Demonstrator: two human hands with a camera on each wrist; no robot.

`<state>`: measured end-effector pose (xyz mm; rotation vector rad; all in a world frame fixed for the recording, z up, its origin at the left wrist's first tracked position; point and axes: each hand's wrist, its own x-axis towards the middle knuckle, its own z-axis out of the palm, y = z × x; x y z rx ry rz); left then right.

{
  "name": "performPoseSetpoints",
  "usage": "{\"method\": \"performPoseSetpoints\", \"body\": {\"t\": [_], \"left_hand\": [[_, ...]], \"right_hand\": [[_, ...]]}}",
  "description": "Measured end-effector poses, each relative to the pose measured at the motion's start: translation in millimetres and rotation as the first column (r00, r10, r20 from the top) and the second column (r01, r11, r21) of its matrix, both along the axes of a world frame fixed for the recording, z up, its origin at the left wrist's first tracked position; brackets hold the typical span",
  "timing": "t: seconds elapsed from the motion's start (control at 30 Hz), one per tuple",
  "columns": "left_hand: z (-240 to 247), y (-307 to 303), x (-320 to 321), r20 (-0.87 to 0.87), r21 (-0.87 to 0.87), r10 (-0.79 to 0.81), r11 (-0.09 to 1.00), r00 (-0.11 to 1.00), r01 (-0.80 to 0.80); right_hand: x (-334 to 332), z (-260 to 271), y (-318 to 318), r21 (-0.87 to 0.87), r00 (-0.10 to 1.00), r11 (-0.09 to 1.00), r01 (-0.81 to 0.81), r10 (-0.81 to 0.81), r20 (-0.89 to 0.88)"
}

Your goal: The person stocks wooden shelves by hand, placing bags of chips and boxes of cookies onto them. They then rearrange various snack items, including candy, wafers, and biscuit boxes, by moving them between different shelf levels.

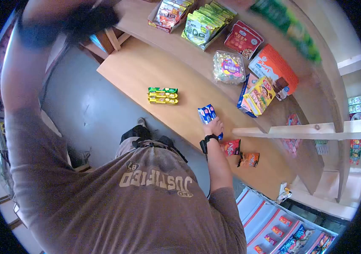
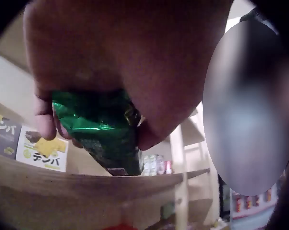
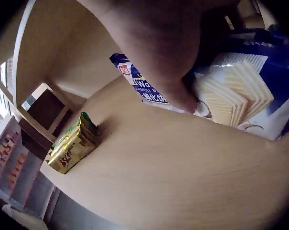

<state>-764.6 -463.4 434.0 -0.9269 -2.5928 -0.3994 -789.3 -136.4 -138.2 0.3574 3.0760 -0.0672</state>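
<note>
High up, my left hand (image 2: 120, 52) grips a shiny green snack packet (image 2: 104, 127) between thumb and fingers in the left wrist view. At the head view's top right the same packet shows blurred. Down at the wooden counter, my right hand (image 1: 214, 127) holds blue wafer packets (image 1: 206, 112) lying side by side. In the right wrist view the thumb lies along a blue-and-white wrapper (image 3: 231, 96) printed with wafers; the other fingers are mostly hidden. To their left sit stacked yellow and green biscuit packs (image 1: 162, 98).
Red and orange snack bags (image 1: 248, 159) lie beside my right wrist. Along the shelf (image 1: 176, 44) stand green snack pouches (image 1: 206, 25), a clear plastic tub (image 1: 229, 67) and an orange box (image 1: 271, 70). A wooden post (image 1: 290, 133) juts across at right. A display rack (image 1: 273, 224) stands at lower right.
</note>
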Motion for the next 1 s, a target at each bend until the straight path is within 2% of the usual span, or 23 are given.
{"method": "performPoseSetpoints", "body": {"t": [0.07, 0.1, 0.13, 0.17, 0.23, 0.27, 0.3, 0.33, 0.37, 0.43, 0.5, 0.53, 0.57, 0.6, 0.63, 0.67, 0.7, 0.73, 0.8, 0.83, 0.9, 1.0], "left_hand": [[-24.9, -21.7, 28.9, 0.173, 0.268, -0.184, 0.954, 0.968, 0.134], [-29.2, -26.2, 34.8, 0.227, 0.083, -0.311, 0.95, 0.923, 0.3], [-47.1, -29.7, 47.7, 0.378, 0.127, -0.286, 0.958, 0.88, 0.257], [-80.5, -30.6, 51.8, 0.389, 0.314, -0.412, 0.9, 0.824, 0.303], [-157.7, -32.6, 61.2, 0.623, 0.526, -0.485, 0.84, 0.614, 0.13], [-196.5, -33.4, 62.9, 0.725, 0.556, -0.482, 0.831, 0.491, -0.004], [-231.5, -36.3, 62.6, 0.854, 0.499, -0.436, 0.839, 0.283, -0.216], [-265.9, -39.4, 57.0, 0.893, 0.446, -0.436, 0.836, 0.106, -0.319], [-307.3, -44.6, 53.4, 0.871, 0.421, -0.49, 0.781, -0.035, -0.462], [-363.2, -50.6, 46.0, 0.752, 0.393, -0.634, 0.65, -0.18, -0.65], [-397.8, -61.6, 33.2, 0.805, 0.406, -0.582, 0.681, -0.114, -0.61], [-418.8, -66.8, 23.7, 0.873, 0.368, -0.485, 0.717, -0.045, -0.592], [-444.1, -74.9, 14.3, 0.868, 0.447, -0.487, 0.676, 0.099, -0.586], [-466.6, -80.4, 1.1, 0.921, 0.375, -0.245, 0.77, 0.304, -0.517], [-474.6, -85.8, -10.8, 0.924, 0.369, -0.246, 0.775, 0.294, -0.513], [-480.1, -89.9, -22.8, 0.865, 0.308, -0.039, 0.828, 0.5, -0.469], [-486.4, -93.0, -33.4, 0.722, 0.232, 0.149, 0.867, 0.676, -0.44], [-494.7, -96.8, -45.6, 0.727, 0.231, 0.139, 0.873, 0.672, -0.43], [-513.0, -98.0, -70.0, 0.661, -0.02, 0.406, 0.85, 0.631, -0.527], [-529.5, -99.8, -81.2, 0.664, -0.013, 0.393, 0.856, 0.636, -0.516], [-561.1, -105.2, -97.8, 0.547, -0.07, 0.476, 0.846, 0.689, -0.529], [-559.5, -98.4, -103.7, 0.467, -0.12, 0.451, 0.885, 0.761, -0.45]], "right_hand": [[6.0, 9.9, -1.0, 0.0, 1.0, 1.0, -0.025, 0.025, -0.012], [2.7, -16.2, 7.2, -0.002, 1.0, 1.0, -0.024, 0.024, -0.019], [-8.1, -71.8, 24.5, 0.016, 1.0, 1.0, -0.009, 0.009, -0.027], [-14.5, -101.0, 33.1, 0.035, 1.0, 0.999, 0.006, -0.005, -0.031], [6.4, -23.1, 18.0, -0.046, 0.993, 0.993, -0.11, 0.108, -0.044], [10.7, -0.8, 15.4, -0.107, 0.993, 0.987, -0.121, 0.118, -0.029], [11.1, 16.1, 11.8, -0.169, 0.992, 0.977, -0.128, 0.128, -0.013], [9.5, 33.5, 10.9, -0.213, 0.988, 0.97, -0.114, 0.134, 0.08], [7.4, 28.5, 16.5, -0.211, 0.987, 0.971, -0.11, 0.131, 0.092], [4.3, 17.3, 23.8, -0.26, 0.982, 0.952, -0.162, 0.183, 0.056], [6.2, 31.1, 18.7, -0.249, 0.977, 0.96, -0.131, 0.167, 0.131], [7.4, 30.2, 20.4, -0.219, 0.985, 0.963, -0.157, 0.168, 0.031], [7.8, 28.8, 19.3, -0.186, 0.983, 0.966, -0.178, 0.168, -0.072], [9.9, 37.4, 16.2, -0.207, 0.982, 0.961, -0.181, 0.164, -0.098], [13.5, 41.5, 13.1, -0.211, 0.984, 0.963, -0.171, 0.155, -0.09], [16.8, 43.8, 10.6, -0.235, 0.978, 0.957, -0.168, 0.133, -0.157], [21.8, 46.4, 9.3, -0.257, 0.969, 0.952, -0.166, 0.109, -0.222], [27.5, 51.2, 5.1, -0.263, 0.955, 0.948, -0.181, 0.105, -0.278], [41.0, 61.2, -2.2, -0.271, 0.959, 0.949, -0.163, 0.087, -0.271], [46.3, 65.2, -4.2, -0.281, 0.958, 0.946, -0.161, 0.081, -0.275], [60.5, 66.6, -5.0, -0.268, 0.946, 0.948, -0.171, 0.082, -0.314], [85.5, 67.9, -4.1, -0.342, 0.949, 0.923, -0.178, 0.069, -0.306]]}}
